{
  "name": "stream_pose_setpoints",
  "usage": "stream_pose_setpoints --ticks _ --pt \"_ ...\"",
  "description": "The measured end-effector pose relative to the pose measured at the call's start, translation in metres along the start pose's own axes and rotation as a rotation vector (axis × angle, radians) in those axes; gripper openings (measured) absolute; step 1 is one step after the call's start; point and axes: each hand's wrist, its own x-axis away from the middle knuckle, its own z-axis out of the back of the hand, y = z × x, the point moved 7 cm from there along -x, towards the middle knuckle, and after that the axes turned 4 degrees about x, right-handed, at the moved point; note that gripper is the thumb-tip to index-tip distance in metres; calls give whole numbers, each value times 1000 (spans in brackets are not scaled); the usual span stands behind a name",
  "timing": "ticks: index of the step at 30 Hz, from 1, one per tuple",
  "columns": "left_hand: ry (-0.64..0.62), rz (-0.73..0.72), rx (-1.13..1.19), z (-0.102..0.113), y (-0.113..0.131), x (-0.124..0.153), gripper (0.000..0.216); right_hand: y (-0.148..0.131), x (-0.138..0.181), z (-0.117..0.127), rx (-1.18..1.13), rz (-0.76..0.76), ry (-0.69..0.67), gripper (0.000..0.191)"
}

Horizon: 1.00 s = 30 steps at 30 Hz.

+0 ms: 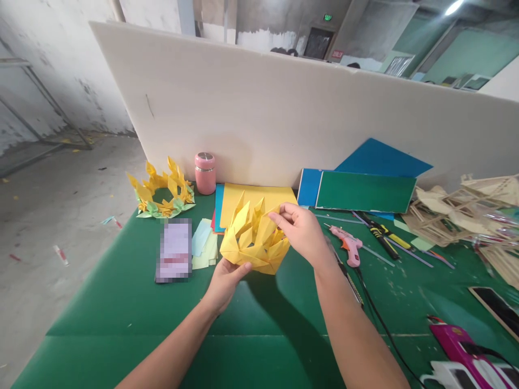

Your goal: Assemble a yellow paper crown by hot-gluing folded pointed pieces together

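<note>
A folded yellow paper crown (253, 254) is held above the green table, its points facing up. My left hand (227, 281) grips its lower front rim, thumb on the outside and the other fingers mostly hidden beneath. At the crown's right side, my right hand (300, 229) pinches one of the upright points between thumb and fingers. A second yellow paper crown (178, 181), trimmed with light green paper leaves, rests at the table's far left corner. Behind the held crown lie yellow paper sheets (259, 194), with blue and red ones partly under them.
A pink flask (205, 175) stands against the pale board (259, 108). A phone (174, 251) and paper slips (206, 246) lie left. On the right are a pink glue gun (346, 243), cutters (381, 237), green and blue boards (365, 192), wooden pieces (450, 216) and a magenta device (454, 346).
</note>
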Motion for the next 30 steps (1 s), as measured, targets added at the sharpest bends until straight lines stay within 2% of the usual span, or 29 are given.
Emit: stream_pose_setpoints --ticks 8,18,30 --pt "15 7 11 -2 1 0 53 7 1 -5 -5 -6 4 28" --pt "123 15 -27 10 -1 -3 44 10 1 -8 20 -12 9 24" --pt "128 24 9 9 -2 -3 46 9 5 -8 62 -41 21 23"
